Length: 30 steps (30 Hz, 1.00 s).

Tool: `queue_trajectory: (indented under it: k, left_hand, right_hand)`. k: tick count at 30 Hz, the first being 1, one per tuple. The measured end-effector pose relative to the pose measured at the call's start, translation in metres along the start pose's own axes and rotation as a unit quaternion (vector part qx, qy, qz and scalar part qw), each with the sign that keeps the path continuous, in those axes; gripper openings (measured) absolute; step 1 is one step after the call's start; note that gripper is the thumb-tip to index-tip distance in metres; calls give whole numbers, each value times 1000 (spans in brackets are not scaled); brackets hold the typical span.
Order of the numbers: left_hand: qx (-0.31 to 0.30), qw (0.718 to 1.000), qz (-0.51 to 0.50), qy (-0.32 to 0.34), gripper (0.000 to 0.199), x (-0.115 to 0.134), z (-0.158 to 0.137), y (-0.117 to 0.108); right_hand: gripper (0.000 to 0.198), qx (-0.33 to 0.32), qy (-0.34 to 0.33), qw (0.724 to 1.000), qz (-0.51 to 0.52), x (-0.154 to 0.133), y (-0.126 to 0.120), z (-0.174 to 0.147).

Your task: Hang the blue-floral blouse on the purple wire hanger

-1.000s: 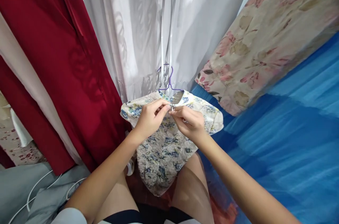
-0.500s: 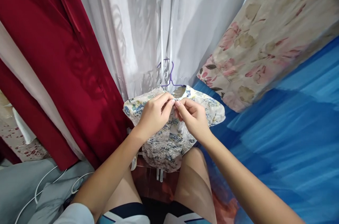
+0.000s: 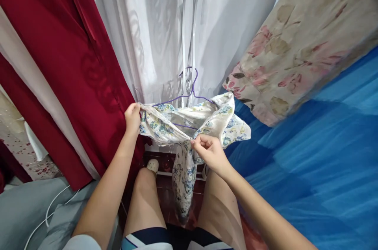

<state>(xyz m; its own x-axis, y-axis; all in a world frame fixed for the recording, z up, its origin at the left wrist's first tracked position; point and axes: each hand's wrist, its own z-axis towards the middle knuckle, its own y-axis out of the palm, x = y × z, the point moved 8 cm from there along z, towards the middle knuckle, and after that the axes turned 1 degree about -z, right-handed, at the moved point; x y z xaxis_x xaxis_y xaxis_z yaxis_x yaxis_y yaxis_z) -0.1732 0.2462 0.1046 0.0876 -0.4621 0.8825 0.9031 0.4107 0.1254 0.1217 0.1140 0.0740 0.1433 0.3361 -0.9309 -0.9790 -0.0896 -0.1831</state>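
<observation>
A white blouse with blue and yellow flowers (image 3: 159, 127) hangs on a purple hanger (image 3: 193, 89) in front of me. My left hand (image 3: 133, 117) is closed around the blouse at its left shoulder, by the hanger's end. At the front of the neckline, my right hand (image 3: 208, 149) pinches the edge between thumb and fingers. The neck opening is stretched wide, and the hanger's lower bar shows through it. The right shoulder of the cloth is folded up, while the lower part of the blouse dangles in a narrow bunch between my knees.
White curtains (image 3: 159, 25) hang behind the hanger. Red cloth (image 3: 73, 65) hangs at left, pink-flowered cloth (image 3: 298, 53) and blue fabric (image 3: 310, 155) at right. A grey cushion (image 3: 26, 206) with a white cable lies lower left. A pale clog (image 3: 152, 165) shows on the floor.
My left hand has moved from the neckline out to the left shoulder. My right hand has pulled the neckline edge down toward me, and the neck opening has widened, baring more of the hanger.
</observation>
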Motion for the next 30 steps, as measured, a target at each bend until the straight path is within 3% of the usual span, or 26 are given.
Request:
queue_trajectory:
  k: [2, 4, 9, 11, 14, 18, 20, 22, 24, 26, 28, 30]
  left_hand:
    - [-18, 997, 13, -73, 19, -40, -20, 0]
    - [-70, 991, 24, -108, 19, -65, -47, 12]
    - [-250, 951, 34, -181, 26, -81, -103, 57]
    - [-304, 935, 15, -182, 28, -68, -118, 73]
    - [-366, 920, -61, -130, 29, -26, -135, 97]
    - [-419, 903, -94, -35, 24, 43, -167, 122]
    - [-457, 886, -82, 6, 23, 71, -190, 134]
    - [-498, 863, -66, 54, 21, 90, -212, 144]
    - [-515, 851, -44, 96, 19, 97, -226, 150]
    - [-496, 861, -28, 112, 18, 93, -228, 148]
    - [-491, 867, -28, 88, 30, 78, -228, 143]
    - [-533, 845, -24, 33, 35, 56, -235, 136]
  right_hand:
    - [37, -12, 17, 1000, -6, 9, 2, -5]
    - [40, -4, 35, 999, -2, 25, -3, -11]
    - [44, 52, 104, 993, -29, 90, -45, -43]
    - [44, 43, 142, 987, -62, 112, -59, -62]
    - [40, -14, 170, 981, -97, 122, -64, -82]
    - [21, -16, 94, 978, -187, 83, -60, -78]
    - [32, 0, 25, 977, -210, 53, -53, -70]
    - [44, -20, -1, 984, -176, 34, -42, -64]
    - [39, -74, 59, 992, -83, 33, -27, -64]
    - [27, -112, 166, 979, 41, 40, -12, -72]
    - [18, -109, 255, 950, 141, 44, -1, -83]
    - [17, -97, 304, 927, 198, 44, 5, -93]
